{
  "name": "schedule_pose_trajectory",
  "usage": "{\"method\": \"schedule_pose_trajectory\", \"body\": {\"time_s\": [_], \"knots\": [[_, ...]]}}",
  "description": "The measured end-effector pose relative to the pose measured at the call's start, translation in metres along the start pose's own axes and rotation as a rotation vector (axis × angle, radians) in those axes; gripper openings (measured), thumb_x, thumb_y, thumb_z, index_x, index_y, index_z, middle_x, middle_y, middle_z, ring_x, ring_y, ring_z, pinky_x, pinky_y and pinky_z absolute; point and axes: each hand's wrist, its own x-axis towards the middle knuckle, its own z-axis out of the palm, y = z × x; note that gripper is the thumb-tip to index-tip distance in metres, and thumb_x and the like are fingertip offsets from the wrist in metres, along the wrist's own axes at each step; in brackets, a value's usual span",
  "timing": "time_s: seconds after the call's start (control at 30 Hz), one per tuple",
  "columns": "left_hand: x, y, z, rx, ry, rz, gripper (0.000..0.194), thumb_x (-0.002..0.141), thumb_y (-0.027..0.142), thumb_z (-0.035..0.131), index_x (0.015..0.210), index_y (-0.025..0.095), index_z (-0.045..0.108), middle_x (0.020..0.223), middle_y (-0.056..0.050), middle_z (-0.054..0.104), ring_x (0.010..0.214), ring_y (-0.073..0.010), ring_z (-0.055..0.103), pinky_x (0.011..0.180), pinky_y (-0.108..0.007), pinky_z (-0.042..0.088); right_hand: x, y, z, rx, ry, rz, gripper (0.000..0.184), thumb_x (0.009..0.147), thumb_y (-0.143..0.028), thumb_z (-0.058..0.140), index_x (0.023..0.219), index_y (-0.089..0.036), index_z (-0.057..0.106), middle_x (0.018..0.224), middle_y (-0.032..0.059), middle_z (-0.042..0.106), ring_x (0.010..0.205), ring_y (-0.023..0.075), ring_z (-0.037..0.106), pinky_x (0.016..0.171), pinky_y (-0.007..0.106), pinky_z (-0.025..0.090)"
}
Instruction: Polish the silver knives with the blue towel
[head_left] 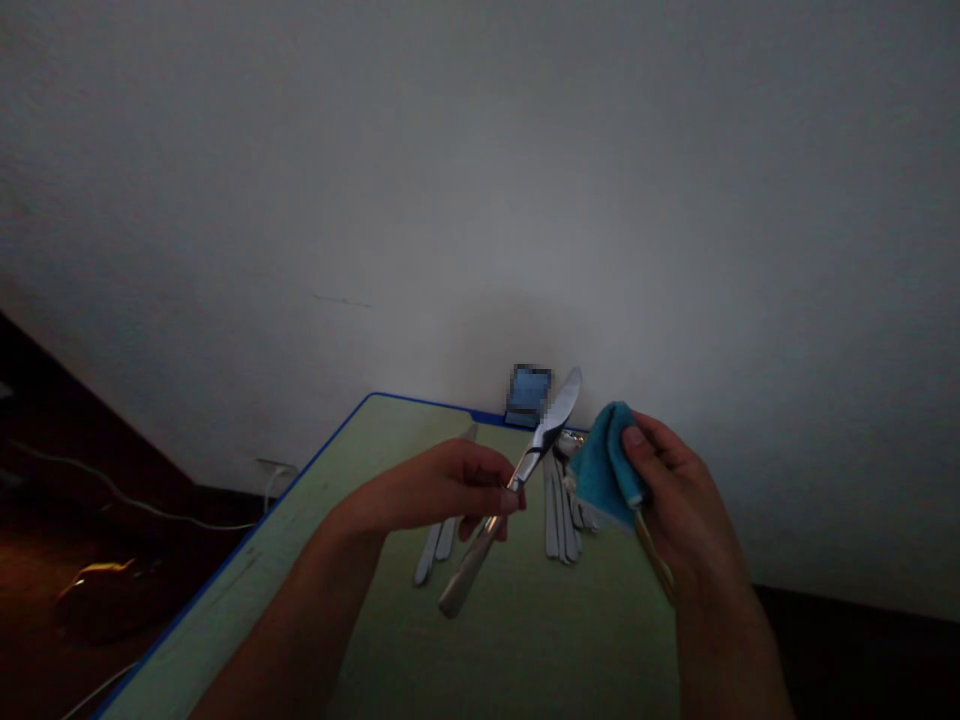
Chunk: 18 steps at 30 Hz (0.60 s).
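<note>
Dim, slightly grainy view for you
You see the wall [600, 210] palest around its middle, dark lower corners, an orange glint [97, 571] at left, glare along the knife [553, 418], and blocky pixels over the small screen [529, 392].

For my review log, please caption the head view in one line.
Left hand grips a knife, right hand a blue cloth, above a green table with more cutlery.

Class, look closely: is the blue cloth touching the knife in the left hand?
Apart. The head view shows a plain gap between the blue cloth, held in the right hand, and the knife; cutlery on the table shows through it.
</note>
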Motion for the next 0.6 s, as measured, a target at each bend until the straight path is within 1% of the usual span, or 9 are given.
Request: {"method": "schedule_pose_trajectory", "body": {"time_s": [0.1,0.17,0.23,0.27,0.33,0.43,0.6], "knots": [[0.004,0.002,0.006,-0.071,0.030,0.062,0.021,0.082,0.034,0.061,0.085,0.013,0.063,0.070,0.000,0.066,0.048,-0.0046,0.049,0.047,-0.016,0.040,0.000,0.005,0.006,-0.010,-0.033,-0.015,0.036,0.073,-0.046,0.069,0.103,-0.026,0.064,0.091,0.0014,0.070,0.075,0.0165,0.062,0.065,0.028,0.050],[0.008,0.004,0.011,-0.106,0.069,0.092,0.021,0.082,0.033,0.061,0.085,0.013,0.063,0.071,-0.001,0.066,0.048,-0.0046,0.049,0.047,-0.017,0.041,-0.002,0.006,0.011,-0.010,-0.020,-0.015,0.035,0.074,-0.047,0.068,0.100,-0.024,0.063,0.089,0.0016,0.069,0.075,0.0168,0.060,0.063,0.027,0.049],[0.012,0.006,0.017,-0.124,0.115,0.106,0.021,0.081,0.033,0.061,0.082,0.012,0.063,0.071,-0.001,0.066,0.048,-0.0049,0.050,0.046,-0.017,0.041,-0.005,0.007,0.017,0.024,-0.013,-0.031,0.027,0.077,-0.046,0.065,0.091,-0.023,0.063,0.085,0.0013,0.067,0.073,0.0157,0.059,0.062,0.025,0.047],[0.014,0.007,0.020,-0.133,0.133,0.111,0.021,0.081,0.032,0.061,0.081,0.012,0.063,0.071,-0.002,0.066,0.048,-0.0048,0.050,0.045,-0.017,0.041,-0.006,0.006,0.019,0.060,-0.041,-0.025,0.024,0.079,-0.045,0.063,0.088,-0.023,0.063,0.084,0.0014,0.067,0.072,0.0154,0.059,0.062,0.025,0.047],[0.017,0.009,0.024,-0.158,0.160,0.121,0.021,0.081,0.032,0.061,0.081,0.011,0.063,0.071,-0.002,0.065,0.048,-0.0046,0.049,0.045,-0.017,0.040,-0.010,0.006,0.023,0.122,-0.105,0.010,0.022,0.081,-0.044,0.060,0.087,-0.023,0.062,0.086,0.0022,0.068,0.070,0.0159,0.059,0.060,0.026,0.046],[0.021,0.010,0.029,-0.188,0.191,0.124,0.022,0.080,0.033,0.062,0.080,0.011,0.062,0.065,0.001,0.060,0.047,-0.0050,0.048,0.045,-0.017,0.040,-0.013,0.005,0.029,0.140,-0.157,0.054,0.022,0.080,-0.044,0.061,0.088,-0.024,0.062,0.088,0.0015,0.068,0.069,0.0159,0.059,0.058,0.027,0.045],[0.022,0.011,0.030,-0.198,0.266,0.116,0.025,0.079,0.036,0.062,0.076,0.011,0.060,0.057,0.004,0.054,0.044,-0.0046,0.046,0.045,-0.017,0.039,-0.018,0.005,0.034,0.167,-0.223,0.073,0.022,0.079,-0.040,0.064,0.092,-0.023,0.064,0.091,0.0013,0.068,0.075,0.0151,0.058,0.065,0.026,0.044]]}}
